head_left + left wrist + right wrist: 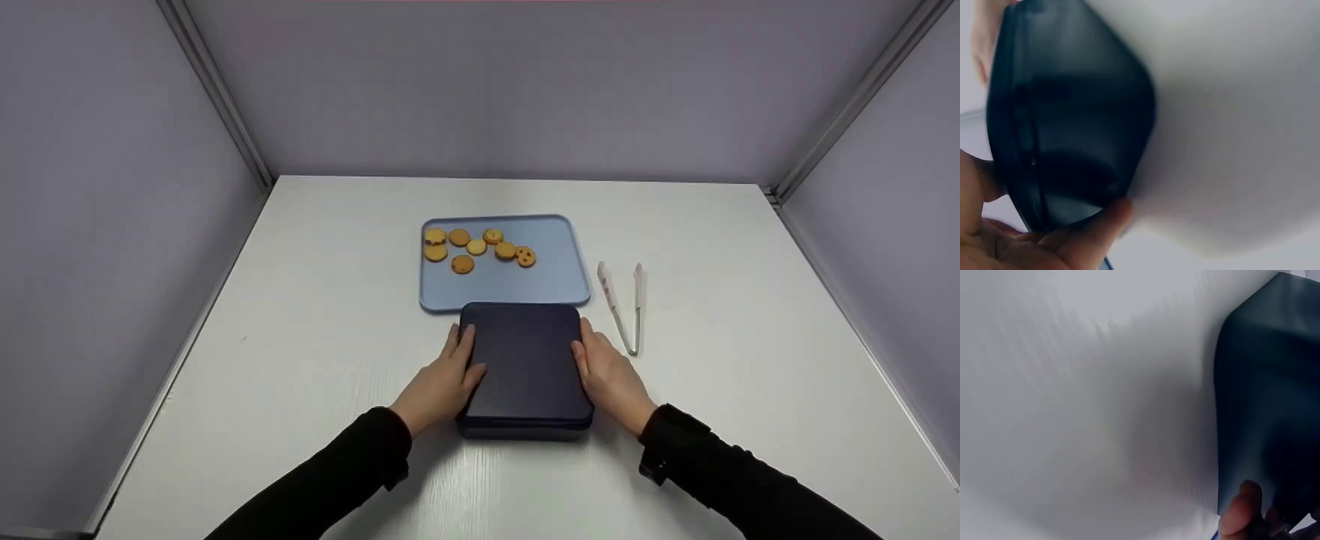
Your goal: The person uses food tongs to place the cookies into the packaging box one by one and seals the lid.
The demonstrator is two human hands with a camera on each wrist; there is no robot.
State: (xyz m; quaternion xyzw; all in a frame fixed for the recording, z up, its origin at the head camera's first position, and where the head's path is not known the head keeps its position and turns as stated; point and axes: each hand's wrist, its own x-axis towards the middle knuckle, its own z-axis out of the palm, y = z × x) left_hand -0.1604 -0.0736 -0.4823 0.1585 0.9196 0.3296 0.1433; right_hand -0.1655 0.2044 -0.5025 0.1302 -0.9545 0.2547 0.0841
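Note:
A dark navy, rounded-corner box with a lid (pixel 529 364), like a cookie tin, is between my two hands. My left hand (pixel 442 379) grips its left side, thumb on the lid's edge and fingers along the wall. On the opposite side my right hand (pixel 611 375) holds it the same way. In the left wrist view, the seam under the lid of the box (pixel 1084 112) shows as closed. Fingertips of the right hand (pixel 1241 514) press the wall of the box (pixel 1269 410) in the right wrist view. I cannot tell whether the box touches the table.
Behind the box lies a light blue tray (pixel 551 274), its near edge partly hidden by the box. Several cookies (pixel 463 264) lie on its left and middle. Spread tongs (pixel 638 300) lie right of the tray, close to my right hand. Grey panels surround the white table (pixel 322 300).

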